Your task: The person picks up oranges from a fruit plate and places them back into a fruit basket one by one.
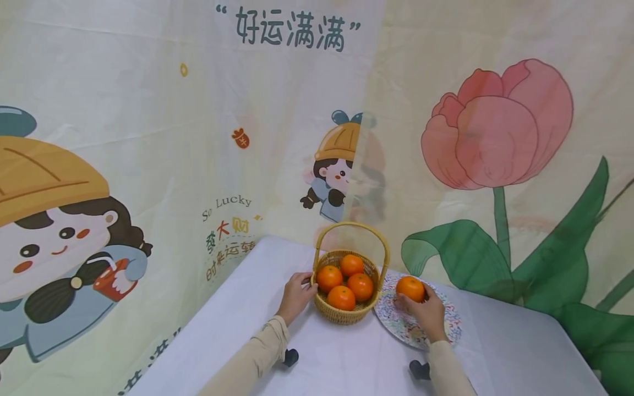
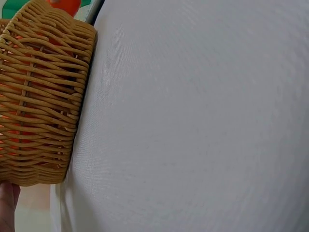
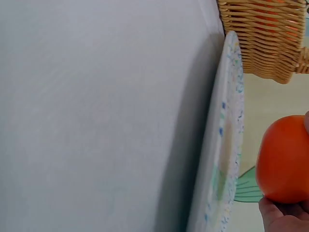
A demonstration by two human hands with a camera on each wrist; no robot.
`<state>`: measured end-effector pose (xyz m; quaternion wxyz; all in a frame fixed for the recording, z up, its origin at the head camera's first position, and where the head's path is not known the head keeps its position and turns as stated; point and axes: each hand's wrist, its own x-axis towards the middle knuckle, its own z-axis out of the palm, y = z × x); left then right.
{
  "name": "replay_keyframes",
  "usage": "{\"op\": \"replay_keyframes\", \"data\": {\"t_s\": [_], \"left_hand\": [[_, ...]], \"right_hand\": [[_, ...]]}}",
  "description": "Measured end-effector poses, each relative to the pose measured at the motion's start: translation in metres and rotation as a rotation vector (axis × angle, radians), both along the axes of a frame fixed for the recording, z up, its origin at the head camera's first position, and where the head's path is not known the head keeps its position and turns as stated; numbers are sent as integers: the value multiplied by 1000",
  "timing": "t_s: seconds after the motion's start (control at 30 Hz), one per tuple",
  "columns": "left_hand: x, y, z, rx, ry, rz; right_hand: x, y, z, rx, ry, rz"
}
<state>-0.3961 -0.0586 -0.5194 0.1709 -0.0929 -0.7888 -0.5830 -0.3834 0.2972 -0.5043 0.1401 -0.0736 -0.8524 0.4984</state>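
A wicker basket [image 1: 342,315] with a tall arched handle [image 1: 353,224] stands on the white-covered table and holds several mandarins [image 1: 342,298]. My left hand [image 1: 297,297] grips the basket's left side at the rim; in the left wrist view only a bit of the hand [image 2: 7,208] shows against the wicker wall. To the right of the basket lies a round speckled plate [image 1: 448,324]. Over it, my right hand [image 1: 428,313] holds another mandarin [image 1: 410,288] between thumb and fingers. The right wrist view shows a gap between that mandarin [image 3: 285,159] and the plate [image 3: 227,121].
The white tablecloth [image 1: 366,363] reaches back to printed cloth walls with a large pink tulip [image 1: 497,132] and cartoon figures. The plate's left edge sits close beside the basket. A dark object [image 1: 291,357] shows under each wrist.
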Motion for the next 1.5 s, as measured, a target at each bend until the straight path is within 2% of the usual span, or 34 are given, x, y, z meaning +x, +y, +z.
{"op": "replay_keyframes", "data": {"t_s": [0.13, 0.37, 0.57, 0.77, 0.9, 1.07, 1.23, 1.5], "left_hand": [[-2, -3, 0, 1, 3, -6], [0, -17, -10, -17, -18, 24], [7, -22, -12, -8, -2, 13], [5, -18, -13, 12, 0, -2], [1, -15, -12, 8, -26, 0], [0, -12, -8, -3, -18, -7], [-1, -9, -5, -6, -5, -16], [-2, -4, -3, -6, 10, -18]], "right_hand": [[11, 0, 8, -1, -14, 27], [36, -16, 18, 52, -51, 117], [57, -40, 28, 58, -4, 145], [68, -58, 38, 12, 10, 201], [71, -70, 47, -5, 41, 244], [72, -83, 55, -19, 72, 290], [67, -93, 55, -51, 92, 317], [53, -107, 48, -77, 99, 313]]}}
